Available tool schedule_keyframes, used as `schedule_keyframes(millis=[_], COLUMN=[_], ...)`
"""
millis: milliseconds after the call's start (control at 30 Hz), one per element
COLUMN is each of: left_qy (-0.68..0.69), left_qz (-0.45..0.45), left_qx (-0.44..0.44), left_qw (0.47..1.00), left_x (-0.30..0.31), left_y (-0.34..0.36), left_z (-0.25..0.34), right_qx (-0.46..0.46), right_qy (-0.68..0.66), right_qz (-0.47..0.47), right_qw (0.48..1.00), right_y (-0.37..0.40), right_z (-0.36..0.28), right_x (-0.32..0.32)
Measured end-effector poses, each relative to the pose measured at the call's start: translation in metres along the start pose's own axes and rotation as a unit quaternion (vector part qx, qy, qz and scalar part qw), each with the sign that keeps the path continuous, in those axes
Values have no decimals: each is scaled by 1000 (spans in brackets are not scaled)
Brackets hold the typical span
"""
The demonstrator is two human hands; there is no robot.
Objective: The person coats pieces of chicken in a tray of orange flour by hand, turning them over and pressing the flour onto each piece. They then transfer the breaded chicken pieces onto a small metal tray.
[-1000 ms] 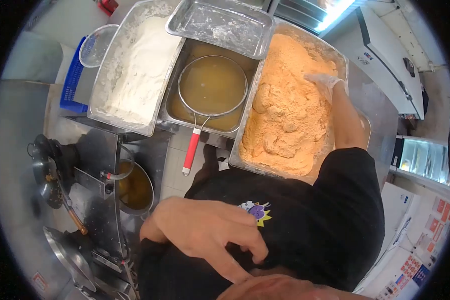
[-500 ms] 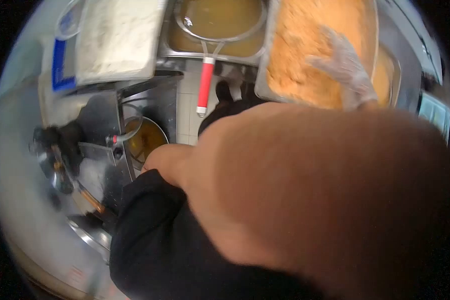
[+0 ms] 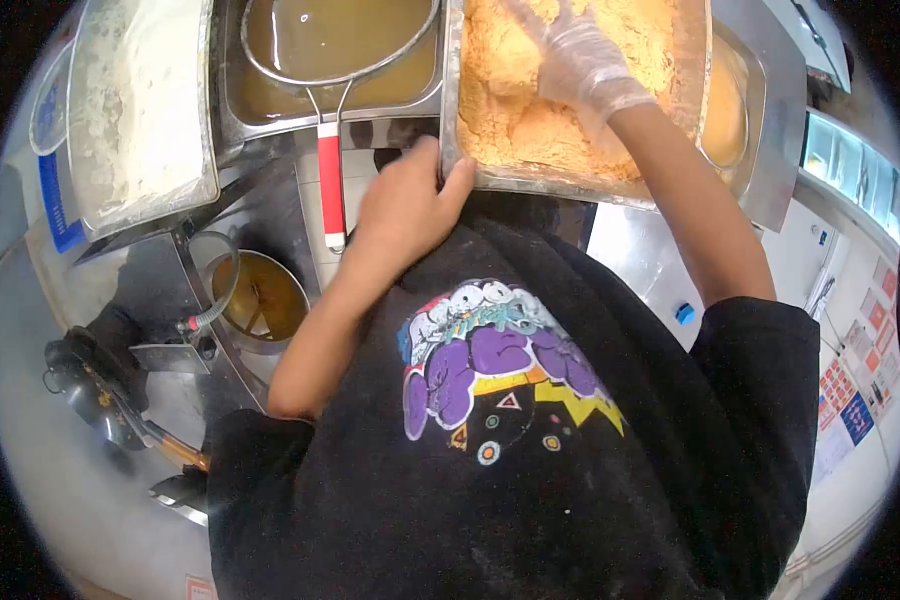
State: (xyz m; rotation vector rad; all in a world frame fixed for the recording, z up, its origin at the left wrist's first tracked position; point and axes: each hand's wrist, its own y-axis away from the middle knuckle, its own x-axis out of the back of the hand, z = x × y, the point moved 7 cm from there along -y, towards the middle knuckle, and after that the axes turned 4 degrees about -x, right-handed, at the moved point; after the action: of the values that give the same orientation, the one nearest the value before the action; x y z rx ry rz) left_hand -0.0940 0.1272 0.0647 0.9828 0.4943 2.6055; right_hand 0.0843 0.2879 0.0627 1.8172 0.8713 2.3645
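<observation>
My left hand (image 3: 407, 200), bare and slightly blurred, is at the near left corner of a metal tray (image 3: 560, 185), thumb and fingers on either side of its rim. The tray holds orange-tinted breading flour (image 3: 510, 130). My right hand (image 3: 580, 70), in a clear plastic glove, lies over the flour with its fingers spread and partly in it. The fingertips are near the top edge of the view. A round strainer with a red-and-white handle (image 3: 331, 185) rests in a pan of yellowish liquid (image 3: 395, 100) just left of the tray.
At left stands a tray of white flour (image 3: 140, 120) beside a blue basket (image 3: 60, 205). Lower down are a pot of brownish liquid (image 3: 280, 300) and a dark pan (image 3: 90, 385). Another container (image 3: 725, 105) sits right of the orange flour.
The large blurred arm that covered the lower right view is gone, showing my shirt. My left hand is now at the tray corner. My gloved hand has moved up and left in the view.
</observation>
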Motion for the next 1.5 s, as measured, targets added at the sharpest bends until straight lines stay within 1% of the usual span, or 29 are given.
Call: schedule_keyframes(millis=[33, 67, 100, 133, 167, 233, 367, 467, 500, 600, 633, 667, 733, 767, 800, 867, 900, 933, 967, 1000, 1033, 1067, 1133, 1167, 1200, 1233, 1333, 1433, 1500], left_qy=[38, 38, 65, 93, 91, 205, 225, 222, 247, 283, 292, 294, 266, 269, 265, 264, 260, 256, 255, 249, 244, 244, 271, 250, 250, 241, 228, 227, 229], left_qz=[-2, 0, -19, -36, -33, -81, -56, -33, -23, -19, -13, -4, -5, 6, 3, 15, 8, 2, 16, 7, -1, 14, 21, 11, 20, 20, 14, 0, -21], left_qx=[-16, -14, -20, -23, -21, -3, -5, -13, -1, 16, 23, 22, 5, 10, 5, 15, 19, 23, 35, 47, 60, 77, 59, 82, 94, 85, 63, 50, 41], left_qw=[999, 999, 997, 995, 995, 975, 973, 974, 969, 959, 956, 956, 964, 963, 964, 964, 965, 967, 966, 967, 968, 967, 960, 965, 963, 967, 972, 973, 972], left_x=[-9, -5, -4, -4, -4, -11, -12, -15, -18, -27, -27, -24, -25, -23, -23, -22, -22, -22, -17, -14, -14, -15, -20, -9, -8, -9, -10, -7, -8], left_y=[-1, -2, -2, 0, 1, 0, 3, 3, 2, 2, -1, -4, 1, 2, 1, 3, 4, 4, 5, 7, 9, 10, 9, 11, 13, 12, 10, 5, 5], left_z=[-6, -10, -12, -13, -15, -18, -20, -17, -19, -23, -25, -24, -22, -22, -21, -22, -21, -19, -17, -13, -11, -15, -16, -5, -8, -10, -9, -7, -7], right_qx=[1, 5, -25, -32, -34, -36, -33, -13, 0, 70, 85, 91, 65, 76, 101, 112, 108, 100, 94, 85, 78, 72, 65, 61, 61, 66, 93, 156, 195], right_qy=[13, 12, -21, -24, -28, -34, -78, -119, -130, -155, -156, -151, -190, -185, -289, -392, -429, -437, -437, -434, -432, -433, -433, -429, -429, -423, -387, -309, -224], right_qz=[50, 51, -17, -3, 15, 49, 76, 78, 75, 78, 14, 18, -60, -60, -135, -186, -153, -91, -41, -6, 12, 18, 11, -1, -14, -24, -59, -108, -147], right_qw=[999, 999, 999, 999, 999, 998, 994, 990, 989, 982, 984, 984, 978, 978, 943, 894, 884, 889, 894, 897, 898, 899, 899, 901, 901, 904, 915, 932, 943], right_y=[-9, -12, -16, -23, -30, -43, -81, -89, -86, -49, -32, -16, 13, 17, 16, -9, -32, -63, -103, -140, -175, -208, -257, -269, -276, -282, -258, -193, -137], right_z=[1, -2, 3, 4, 7, 17, 46, 61, 64, 55, 47, 47, 56, 66, 77, 94, 100, 106, 114, 120, 124, 125, 117, 110, 105, 100, 89, 63, 43], right_x=[-2, 9, 19, 21, 20, 20, 16, 12, 9, -4, -10, -1, -7, 6, 24, 63, 80, 93, 100, 102, 98, 89, 68, 55, 45, 35, 14, 8, 15])
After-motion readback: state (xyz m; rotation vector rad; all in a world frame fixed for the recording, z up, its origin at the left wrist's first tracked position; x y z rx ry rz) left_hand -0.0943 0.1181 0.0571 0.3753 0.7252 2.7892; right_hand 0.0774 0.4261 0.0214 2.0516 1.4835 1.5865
